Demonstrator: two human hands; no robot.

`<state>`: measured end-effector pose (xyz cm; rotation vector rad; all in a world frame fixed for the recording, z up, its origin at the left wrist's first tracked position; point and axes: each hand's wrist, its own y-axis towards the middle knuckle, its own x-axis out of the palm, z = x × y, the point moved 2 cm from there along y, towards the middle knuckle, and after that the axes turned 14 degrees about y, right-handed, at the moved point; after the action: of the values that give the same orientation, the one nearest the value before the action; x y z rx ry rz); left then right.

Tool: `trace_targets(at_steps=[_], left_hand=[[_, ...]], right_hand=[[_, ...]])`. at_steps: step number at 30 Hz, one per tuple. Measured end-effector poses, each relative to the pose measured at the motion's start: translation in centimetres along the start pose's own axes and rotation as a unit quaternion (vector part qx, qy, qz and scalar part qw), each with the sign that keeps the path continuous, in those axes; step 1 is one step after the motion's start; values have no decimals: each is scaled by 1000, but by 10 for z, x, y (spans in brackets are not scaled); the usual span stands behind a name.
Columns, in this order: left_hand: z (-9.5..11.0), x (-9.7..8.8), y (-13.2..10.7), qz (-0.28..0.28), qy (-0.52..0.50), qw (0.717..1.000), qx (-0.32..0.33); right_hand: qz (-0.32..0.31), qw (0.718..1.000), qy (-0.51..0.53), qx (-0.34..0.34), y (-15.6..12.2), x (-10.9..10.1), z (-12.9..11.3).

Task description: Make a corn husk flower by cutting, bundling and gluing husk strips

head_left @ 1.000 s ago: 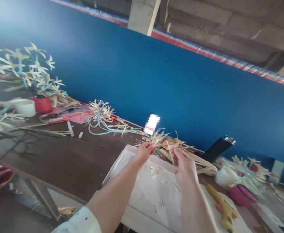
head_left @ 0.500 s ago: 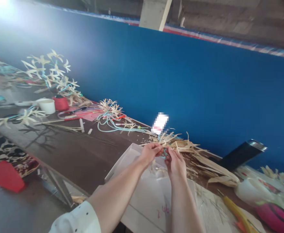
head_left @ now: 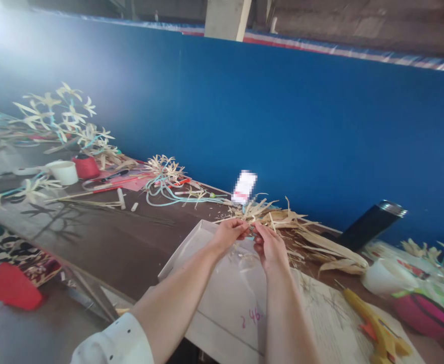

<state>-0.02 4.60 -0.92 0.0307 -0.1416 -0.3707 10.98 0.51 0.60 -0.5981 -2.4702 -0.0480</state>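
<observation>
My left hand (head_left: pixel 232 231) is closed in a pinch, fingertips pointing right. Facing it, my right hand (head_left: pixel 269 246) also pinches, its fingertips almost meeting the left ones. Between them is a small pale and light-blue piece (head_left: pixel 251 233), mostly hidden by the fingers. Both hands are held over a shallow white box lid (head_left: pixel 222 293) with pink handwritten marks. Just behind them lies a heap of dry, straw-coloured husk strips (head_left: pixel 286 220). A phone-like bright rectangle (head_left: pixel 244 187), blurred out, leans at the back of the table.
Flowers of pale strips on light-blue stems (head_left: pixel 164 169) lie at the left. Farther left are a white cup (head_left: pixel 63 173) and a red spool (head_left: pixel 87 167). At right are a dark flask (head_left: pixel 373 225), a tape roll (head_left: pixel 388 275) and a yellow glue gun (head_left: pixel 373 323). A blue wall (head_left: pixel 301 126) rises behind.
The whole view has shifted slightly, so things appear a little farther left and up. My hands stay pinched together, with the fingertips closer to each other.
</observation>
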Motion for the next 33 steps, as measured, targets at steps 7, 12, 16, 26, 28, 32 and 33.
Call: trace_targets(at_steps=[7,12,16,26,28,32,33], left_hand=[[2,1,-1,-5,13,1000,-2],[3,1,-1,-9,23,1000,1],[6,2,-3,-3,33,999,-6],[5,0,-2,-10,79,996,30],[5,1,-2,-9,88,995,43],[8,1,-4,-3,115,992,59],[9,1,-5,-1,123,991,61]], right_hand=[[2,1000,5,-6,0,0,-2],[-2,1000,-1,-11,-1,1,-3],[-6,1000,-6,-8,-2,1,-4],[-16,1000,3,10,-2,-1,-5],[-15,1000,6,15,-2,-1,-5],[-17,1000,8,19,-2,-1,-5],[-17,1000,8,19,-1,-1,-5]])
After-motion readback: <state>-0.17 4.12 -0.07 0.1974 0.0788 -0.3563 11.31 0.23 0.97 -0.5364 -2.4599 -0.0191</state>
